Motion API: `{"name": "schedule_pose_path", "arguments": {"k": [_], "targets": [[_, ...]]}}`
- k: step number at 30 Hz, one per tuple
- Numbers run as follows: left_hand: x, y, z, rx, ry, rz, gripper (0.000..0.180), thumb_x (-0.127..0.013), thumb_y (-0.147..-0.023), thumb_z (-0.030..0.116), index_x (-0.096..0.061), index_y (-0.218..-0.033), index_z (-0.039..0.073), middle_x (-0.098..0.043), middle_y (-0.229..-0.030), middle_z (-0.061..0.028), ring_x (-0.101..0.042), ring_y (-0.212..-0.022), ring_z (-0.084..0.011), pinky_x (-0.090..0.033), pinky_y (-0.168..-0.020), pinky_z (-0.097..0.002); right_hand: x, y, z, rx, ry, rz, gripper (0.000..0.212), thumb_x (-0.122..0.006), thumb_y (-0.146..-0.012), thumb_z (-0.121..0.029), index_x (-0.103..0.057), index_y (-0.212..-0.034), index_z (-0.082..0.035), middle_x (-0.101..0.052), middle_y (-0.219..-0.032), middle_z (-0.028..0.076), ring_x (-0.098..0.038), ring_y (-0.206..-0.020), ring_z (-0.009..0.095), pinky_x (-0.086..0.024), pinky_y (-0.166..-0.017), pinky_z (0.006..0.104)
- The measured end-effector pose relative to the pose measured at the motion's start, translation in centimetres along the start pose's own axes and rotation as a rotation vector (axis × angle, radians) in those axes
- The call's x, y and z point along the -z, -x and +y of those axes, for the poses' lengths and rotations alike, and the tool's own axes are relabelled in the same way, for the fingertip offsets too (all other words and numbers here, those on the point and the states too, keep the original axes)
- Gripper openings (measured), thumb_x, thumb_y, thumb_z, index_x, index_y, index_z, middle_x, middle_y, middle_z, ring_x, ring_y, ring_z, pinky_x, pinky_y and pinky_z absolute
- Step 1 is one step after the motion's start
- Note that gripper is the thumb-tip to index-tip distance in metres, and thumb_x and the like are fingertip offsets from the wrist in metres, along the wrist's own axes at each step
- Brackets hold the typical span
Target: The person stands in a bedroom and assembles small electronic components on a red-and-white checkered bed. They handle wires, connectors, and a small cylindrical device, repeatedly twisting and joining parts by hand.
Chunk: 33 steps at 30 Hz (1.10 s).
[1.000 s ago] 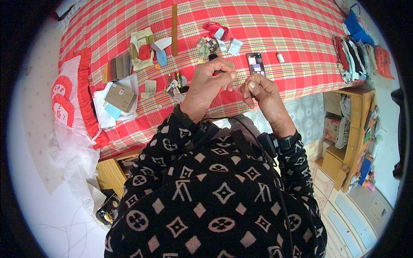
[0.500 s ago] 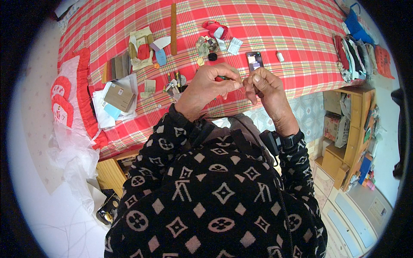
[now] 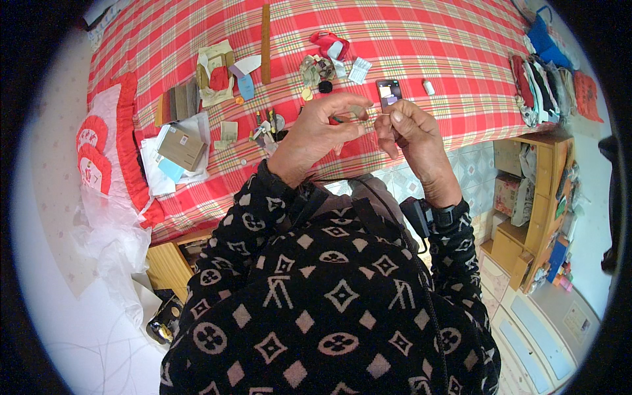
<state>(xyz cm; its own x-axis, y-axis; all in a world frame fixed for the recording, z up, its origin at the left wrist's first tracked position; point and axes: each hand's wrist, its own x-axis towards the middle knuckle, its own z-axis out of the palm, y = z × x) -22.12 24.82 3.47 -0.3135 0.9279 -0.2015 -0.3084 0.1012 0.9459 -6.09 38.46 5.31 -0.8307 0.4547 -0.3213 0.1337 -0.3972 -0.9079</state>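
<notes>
My left hand is held above the near edge of the bed, with thumb and forefinger apart and the other fingers loosely curled. In the gap between them shows a small dark thing; I cannot tell whether the hand touches it. Beside it, my right hand has thumb and forefinger pinched together, on something too small to make out. Just beyond the right hand a phone lies with its screen lit. Some small tools lie left of my left hand.
A red checked bedspread covers the bed. On it are a wooden ruler, a cardboard box, a black round lid-like thing, a small white case and folded clothes. A wooden cabinet stands at right.
My hands have drawn slightly apart. The left forefinger has lifted away from the thumb, while the right hand keeps its pinch and has shifted slightly to the right.
</notes>
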Motion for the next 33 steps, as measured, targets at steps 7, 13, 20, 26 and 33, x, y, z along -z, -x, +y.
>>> {"name": "schedule_pose_path", "arguments": {"k": [7, 13, 20, 26, 33], "targets": [[0.1, -0.2, -0.2, -0.032, -0.094, -0.061, 0.025, -0.072, -0.091, 0.01, -0.069, -0.115, 0.002, -0.069, -0.083, -0.0009, -0.058, -0.063, -0.0036, -0.045, -0.051, -0.0199, 0.0, 0.4, -0.6, 0.0, -0.006, 0.009, 0.027, -0.052, -0.104, -0.027, -0.059, -0.097, -0.002, -0.063, -0.081, 0.008, -0.049, -0.054, 0.013, -0.039, -0.05, 0.024], [0.2, 0.2, 0.5, 0.079, -0.095, -0.089, 0.015, -0.07, -0.093, 0.012, -0.072, -0.102, 0.001, -0.065, -0.074, 0.001, -0.056, -0.061, -0.0035, -0.043, -0.05, -0.0197, 0.7, 0.7, -0.9, 0.027, -0.015, 0.047, 0.027, -0.053, -0.104, -0.027, -0.06, -0.095, -0.003, -0.062, -0.082, 0.008, -0.048, -0.053, 0.013, -0.038, -0.05, 0.0245], [0.1, 0.5, 1.3, 0.098, -0.055, -0.095, 0.014, -0.067, -0.094, 0.01, -0.073, -0.102, 0.0, -0.06, -0.068, 0.0028, -0.05, -0.055, -0.0032, -0.04, -0.05, -0.0204, 0.8, 0.9, -1.0, 0.027, -0.036, 0.053, 0.025, -0.055, -0.103, -0.026, -0.061, -0.096, -0.003, -0.063, -0.081, 0.008, -0.049, -0.054, 0.013, -0.039, -0.051, 0.0243], [-0.1, 0.6, 1.2, 0.165, 0.02, -0.119, 0.016, -0.066, -0.095, 0.01, -0.073, -0.105, -0.001, -0.06, -0.068, 0.0025, -0.05, -0.054, -0.0037, -0.04, -0.05, -0.0203, 0.0, 1.4, -1.3, 0.002, 0.034, 0.053, 0.024, -0.055, -0.103, -0.024, -0.062, -0.098, -0.001, -0.064, -0.081, 0.007, -0.052, -0.058, 0.012, -0.042, -0.054, 0.025], [-0.1, 0.7, 0.5, 0.189, 0.126, -0.09, 0.019, -0.066, -0.095, 0.012, -0.072, -0.106, -0.002, -0.064, -0.07, -0.0007, -0.05, -0.053, -0.0052, -0.041, -0.051, -0.0219, -0.1, 1.9, -1.1, -0.004, 0.161, -0.03, 0.011, -0.059, -0.1, -0.011, -0.062, -0.099, 0.0, -0.067, -0.086, 0.007, -0.056, -0.063, 0.011, -0.046, -0.059, 0.0252]]}}
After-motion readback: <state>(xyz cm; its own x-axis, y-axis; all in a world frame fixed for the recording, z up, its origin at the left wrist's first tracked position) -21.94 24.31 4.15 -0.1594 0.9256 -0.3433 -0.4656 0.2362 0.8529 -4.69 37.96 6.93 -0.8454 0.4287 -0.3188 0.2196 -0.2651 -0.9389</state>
